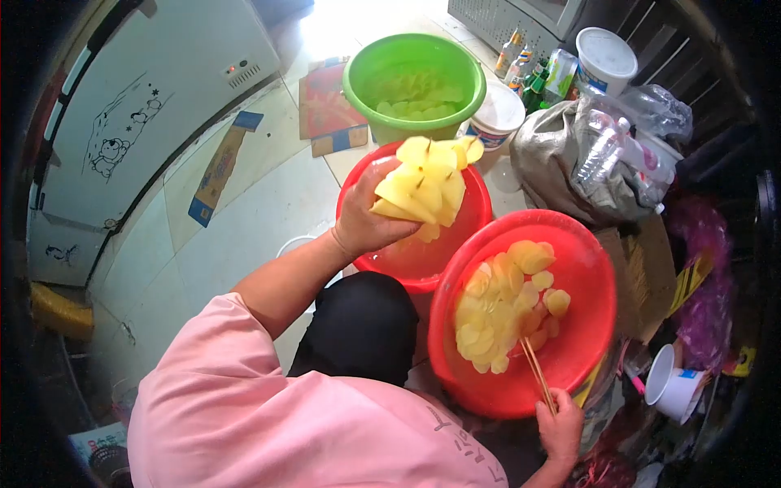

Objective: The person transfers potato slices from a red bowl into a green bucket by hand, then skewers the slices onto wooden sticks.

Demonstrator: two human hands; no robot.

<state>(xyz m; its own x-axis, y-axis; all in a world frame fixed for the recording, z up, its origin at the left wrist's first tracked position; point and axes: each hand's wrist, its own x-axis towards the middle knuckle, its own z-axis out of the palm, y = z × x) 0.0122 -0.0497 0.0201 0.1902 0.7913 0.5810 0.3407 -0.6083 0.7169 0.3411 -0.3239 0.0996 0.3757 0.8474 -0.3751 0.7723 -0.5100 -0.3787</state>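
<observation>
My left hand (pixel 370 211) grips a bunch of yellow potato-like slices (pixel 425 180), fanned out on thin sticks, above a red tub (pixel 480 199) of water. My right hand (pixel 560 427) holds thin wooden sticks (pixel 537 374) at the lower edge of a red basin (pixel 582 342). The tips of the sticks reach towards more slices (pixel 492 313) lying in that basin; whether they pierce any is hard to tell. Behind the red tub is a green tub (pixel 355 81), with slices (pixel 415 102) under water.
A white-lidded bucket (pixel 498 110) stands beside the green tub. Bottles (pixel 512 61), another white bucket (pixel 606 57) and a grey bag (pixel 553 159) of plastic bottles are at the back right. Flattened cardboard (pixel 221 167) lies on the tiles near a white freezer (pixel 154 98).
</observation>
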